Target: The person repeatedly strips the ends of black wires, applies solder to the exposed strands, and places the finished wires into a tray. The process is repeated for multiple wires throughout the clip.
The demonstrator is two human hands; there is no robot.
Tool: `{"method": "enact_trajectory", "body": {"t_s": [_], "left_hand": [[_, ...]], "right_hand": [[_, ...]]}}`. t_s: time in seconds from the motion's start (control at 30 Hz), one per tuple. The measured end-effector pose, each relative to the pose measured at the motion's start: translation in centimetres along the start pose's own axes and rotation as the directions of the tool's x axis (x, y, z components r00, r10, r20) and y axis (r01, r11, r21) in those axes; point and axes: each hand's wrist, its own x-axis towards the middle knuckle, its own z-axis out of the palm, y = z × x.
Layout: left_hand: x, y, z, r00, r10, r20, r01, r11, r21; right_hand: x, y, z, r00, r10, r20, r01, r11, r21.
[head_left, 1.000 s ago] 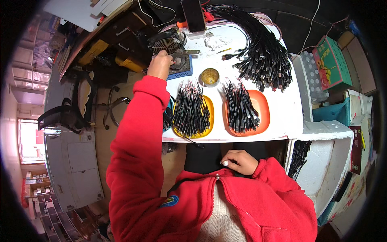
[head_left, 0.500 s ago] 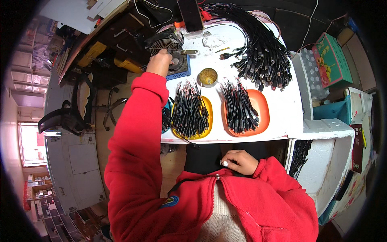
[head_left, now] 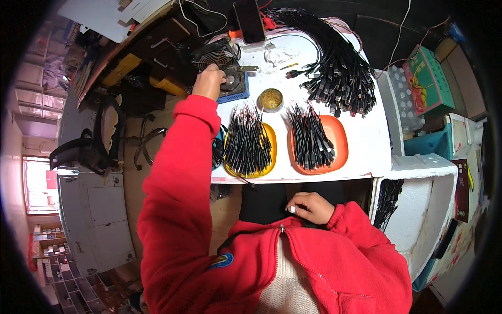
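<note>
My left hand (head_left: 209, 82) reaches far out over the table, fingers closed, at a blue box-shaped device (head_left: 234, 96) with a dark top and a round grey part beside my fingertips. What the fingers pinch, if anything, is hidden. Low at my lap, my right hand (head_left: 312, 208) rests with curled fingers and a small white patch at a fingertip; I see nothing held in it. Between the hands, a yellow tray (head_left: 272, 165) and an orange tray (head_left: 340, 138) hold bundles of short black cables (head_left: 246, 146) with bared wire ends. A round tin (head_left: 271, 99) of yellowish-brown stuff stands behind them.
A big heap of black USB cables (head_left: 340, 86) covers the table's far right. Behind the device are a round fan grille (head_left: 217, 58) and an upright phone (head_left: 249, 21). A white foam box (head_left: 423, 167) stands at the right, an office chair (head_left: 94, 138) at the left.
The view shifts slightly. My left hand stays at the blue device with almost no movement, and my right hand keeps its place at my lap.
</note>
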Motion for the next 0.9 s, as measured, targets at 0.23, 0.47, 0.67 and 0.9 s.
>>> {"method": "enact_trajectory", "body": {"t_s": [0.23, 0.47, 0.67, 0.9], "left_hand": [[-7.0, 6.7, -7.1, 0.944, -0.325, 0.049, 0.161, 0.328, -0.931], [-13.6, 14.4, -12.3, 0.958, 0.016, 0.285, 0.185, -0.797, -0.575], [-15.7, 18.1, -14.1, 0.966, 0.114, 0.232, 0.209, -0.870, -0.447], [-16.6, 19.3, -15.1, 0.973, 0.056, 0.224, 0.172, -0.822, -0.544]], "right_hand": [[-0.3, -1.5, 0.3, 0.999, -0.024, -0.039, 0.020, 0.994, -0.104], [2.0, -9.3, -0.8, 0.968, -0.086, -0.236, 0.088, 0.996, -0.003], [3.7, -15.8, 0.2, 0.896, -0.295, -0.331, 0.217, 0.943, -0.252], [3.3, -17.4, 2.3, 0.885, -0.336, -0.321, 0.239, 0.921, -0.307]]}}
